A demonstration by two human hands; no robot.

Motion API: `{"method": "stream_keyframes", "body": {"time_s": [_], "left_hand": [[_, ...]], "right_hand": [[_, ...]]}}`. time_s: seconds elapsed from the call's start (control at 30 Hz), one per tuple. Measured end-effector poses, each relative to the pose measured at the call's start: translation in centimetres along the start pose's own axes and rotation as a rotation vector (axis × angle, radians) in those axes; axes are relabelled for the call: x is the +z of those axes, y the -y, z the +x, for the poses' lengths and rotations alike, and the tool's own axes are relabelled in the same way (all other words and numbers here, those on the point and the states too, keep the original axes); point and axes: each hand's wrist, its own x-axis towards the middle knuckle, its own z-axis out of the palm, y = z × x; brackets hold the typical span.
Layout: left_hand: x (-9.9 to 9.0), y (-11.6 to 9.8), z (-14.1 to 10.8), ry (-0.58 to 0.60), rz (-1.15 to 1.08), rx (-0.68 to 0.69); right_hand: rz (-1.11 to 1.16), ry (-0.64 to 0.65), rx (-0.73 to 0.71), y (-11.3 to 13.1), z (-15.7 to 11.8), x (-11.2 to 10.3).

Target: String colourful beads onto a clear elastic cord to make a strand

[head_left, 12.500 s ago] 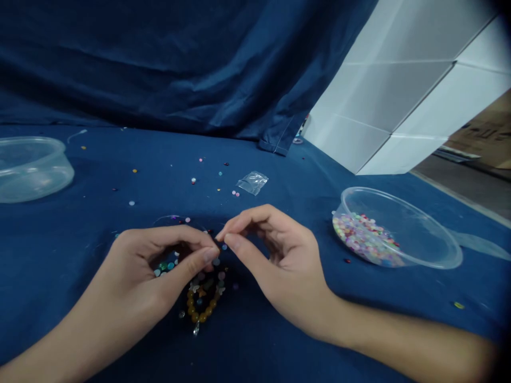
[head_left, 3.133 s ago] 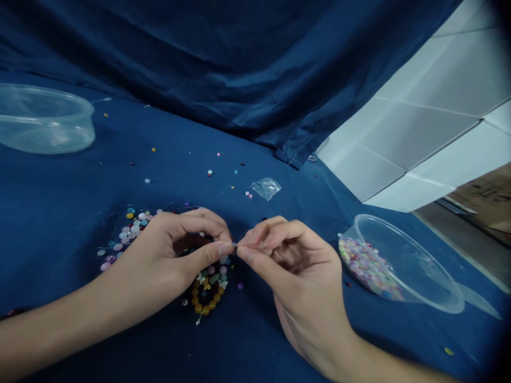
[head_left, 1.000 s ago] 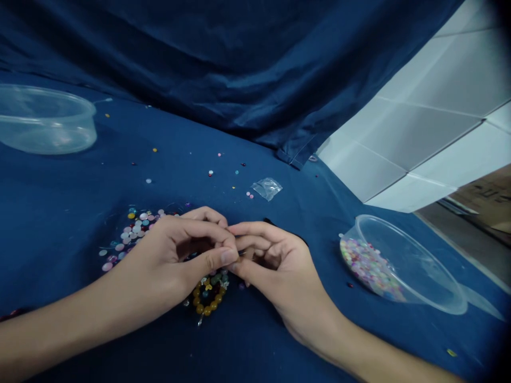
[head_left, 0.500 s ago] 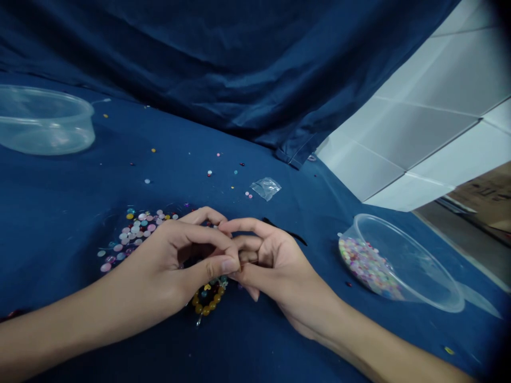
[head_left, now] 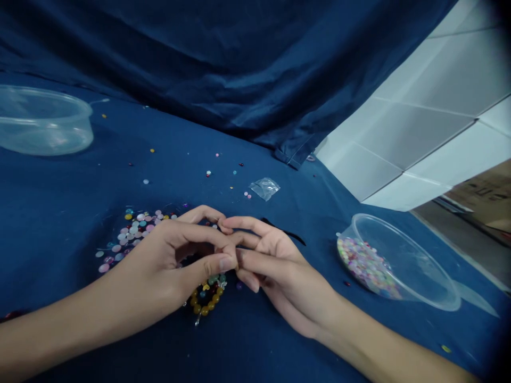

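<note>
Above the amber-bead bracelet [head_left: 205, 310], the left hand [head_left: 173, 268], grip pinched together, touches the right hand [head_left: 281, 268], whose grip is unclear.

The left hand [head_left: 181, 255] and right hand [head_left: 285, 266] meet near amber beads [head_left: 205, 310].

Our left hand [head_left: 195, 247] and right hand [head_left: 271, 255] meet at the fingers, so we cannot pass between them there. Just on our side of that meeting, the bracelet [head_left: 205, 310] is in the way; beyond the left wrist, the beads [head_left: 133, 230] are. Right of the right hand we have room over the cloth [head_left: 319, 252] up to the tub [head_left: 419, 271]. Beyond both hands, the bag [head_left: 265, 188] and then the curtain [head_left: 223, 69] block us.
</note>
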Motion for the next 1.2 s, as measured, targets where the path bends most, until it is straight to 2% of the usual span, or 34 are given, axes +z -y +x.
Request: {"method": "stream_keyframes", "body": {"time_s": [0.67, 1.2], "left_hand": [[0.04, 0.29, 0.10, -0.155, -0.072, 0.002], [-0.16, 0.11, 0.17, -0.217, 0.012, 0.010]], "right_hand": [[0.015, -0.128, -0.033, -0.37, 0.12, 0.30], [-0.008, -0.212, -0.207, -0.16, -0.14, 0.39]]}}
